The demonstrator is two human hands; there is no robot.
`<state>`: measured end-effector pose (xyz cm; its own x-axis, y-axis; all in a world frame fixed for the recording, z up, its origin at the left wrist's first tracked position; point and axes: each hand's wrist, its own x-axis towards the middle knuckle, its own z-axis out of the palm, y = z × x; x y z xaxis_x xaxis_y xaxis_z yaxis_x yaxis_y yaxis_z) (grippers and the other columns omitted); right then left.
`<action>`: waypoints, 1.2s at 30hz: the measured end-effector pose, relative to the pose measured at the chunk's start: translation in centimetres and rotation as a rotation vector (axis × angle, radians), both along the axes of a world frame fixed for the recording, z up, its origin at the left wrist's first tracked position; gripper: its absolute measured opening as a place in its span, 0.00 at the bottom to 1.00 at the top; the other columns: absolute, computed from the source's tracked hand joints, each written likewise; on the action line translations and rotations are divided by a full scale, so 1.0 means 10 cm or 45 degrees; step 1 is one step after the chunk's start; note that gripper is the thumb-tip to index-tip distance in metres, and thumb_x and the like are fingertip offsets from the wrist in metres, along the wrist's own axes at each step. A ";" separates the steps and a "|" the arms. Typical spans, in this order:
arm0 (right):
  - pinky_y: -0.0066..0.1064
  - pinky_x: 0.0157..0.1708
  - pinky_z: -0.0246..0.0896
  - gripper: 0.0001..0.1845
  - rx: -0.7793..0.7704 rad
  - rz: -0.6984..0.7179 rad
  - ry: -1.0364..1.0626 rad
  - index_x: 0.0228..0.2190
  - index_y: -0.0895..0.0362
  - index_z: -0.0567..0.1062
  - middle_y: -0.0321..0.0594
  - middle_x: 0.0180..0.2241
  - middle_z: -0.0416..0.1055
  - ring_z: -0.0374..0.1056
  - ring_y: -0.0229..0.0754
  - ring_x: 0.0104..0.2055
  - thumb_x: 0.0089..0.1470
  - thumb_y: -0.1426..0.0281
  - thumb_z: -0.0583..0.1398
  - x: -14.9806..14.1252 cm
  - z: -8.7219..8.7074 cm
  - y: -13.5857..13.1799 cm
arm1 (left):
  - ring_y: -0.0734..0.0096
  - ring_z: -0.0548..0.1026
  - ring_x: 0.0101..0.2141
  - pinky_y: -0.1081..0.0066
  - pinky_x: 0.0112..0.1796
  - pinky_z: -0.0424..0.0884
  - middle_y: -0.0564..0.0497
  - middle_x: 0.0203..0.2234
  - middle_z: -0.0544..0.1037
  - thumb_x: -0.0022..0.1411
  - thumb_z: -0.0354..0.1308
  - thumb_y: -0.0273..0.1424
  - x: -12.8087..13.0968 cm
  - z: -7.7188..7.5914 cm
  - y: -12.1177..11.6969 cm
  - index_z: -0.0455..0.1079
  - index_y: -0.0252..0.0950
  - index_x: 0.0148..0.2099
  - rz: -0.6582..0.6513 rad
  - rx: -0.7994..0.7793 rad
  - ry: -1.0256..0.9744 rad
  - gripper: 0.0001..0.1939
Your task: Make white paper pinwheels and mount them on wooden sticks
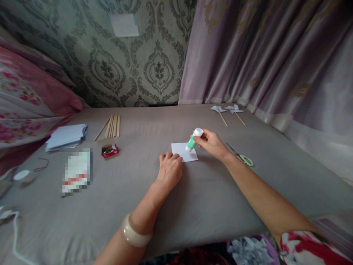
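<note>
A small square of white paper (pixel 179 148) lies on the grey cloth in front of me. My left hand (pixel 170 167) rests palm down at its near left edge, the bent fingers pressing on the paper. In my right hand (pixel 211 142) is a green and white glue stick (pixel 192 142), gripped between thumb and fingers. The glue stick leans, its lower end at the paper's right part; whether it touches the sheet I cannot tell. Scissors (pixel 246 160) with light green handles lie right of the paper, partly behind my right forearm.
At the far left are a paper stack (pixel 66 135), several wooden sticks (pixel 113 126) and a red box (pixel 109 150) of small metal pieces. Two paper pinwheels (pixel 234 108) lie at the back right. A purple basket (pixel 268 248) of folded paper stands below the near edge.
</note>
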<state>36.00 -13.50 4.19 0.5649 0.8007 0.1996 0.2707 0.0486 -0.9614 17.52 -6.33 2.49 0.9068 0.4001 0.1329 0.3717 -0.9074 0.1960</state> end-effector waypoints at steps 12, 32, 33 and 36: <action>0.29 0.33 0.62 0.14 -0.231 0.098 -0.602 0.39 0.58 0.71 0.40 0.33 0.75 0.69 0.38 0.31 0.49 0.66 0.61 -0.16 -0.04 0.17 | 0.57 0.67 0.42 0.54 0.45 0.57 0.44 0.39 0.75 0.64 0.43 0.26 -0.02 0.04 -0.02 0.71 0.35 0.40 -0.063 0.044 0.079 0.15; 0.25 0.29 0.55 0.08 -0.430 0.184 -0.779 0.33 0.59 0.73 0.39 0.28 0.74 0.66 0.36 0.28 0.49 0.69 0.61 -0.21 0.00 0.15 | 0.51 0.60 0.57 0.41 0.56 0.48 0.43 0.57 0.64 0.67 0.42 0.33 -0.01 -0.09 -0.01 0.62 0.42 0.58 -0.058 0.088 0.136 0.19; 0.25 0.29 0.55 0.07 -0.427 0.184 -0.809 0.33 0.59 0.73 0.39 0.28 0.74 0.66 0.36 0.28 0.49 0.70 0.61 -0.23 -0.01 0.16 | 0.51 0.60 0.57 0.41 0.56 0.48 0.41 0.57 0.65 0.67 0.42 0.33 -0.01 -0.09 -0.01 0.62 0.41 0.58 -0.065 0.089 0.147 0.19; 0.26 0.29 0.54 0.06 -0.400 0.174 -0.902 0.32 0.58 0.72 0.40 0.28 0.74 0.65 0.37 0.28 0.49 0.70 0.60 -0.26 -0.02 0.20 | 0.53 0.61 0.57 0.41 0.57 0.47 0.38 0.57 0.64 0.67 0.42 0.31 0.01 -0.07 -0.02 0.61 0.38 0.58 -0.095 0.096 0.161 0.20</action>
<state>33.38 -11.49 3.95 0.2799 0.9325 0.2281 0.8356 -0.1197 -0.5361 17.57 -6.50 1.79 0.9450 0.3244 0.0427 0.3202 -0.9437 0.0825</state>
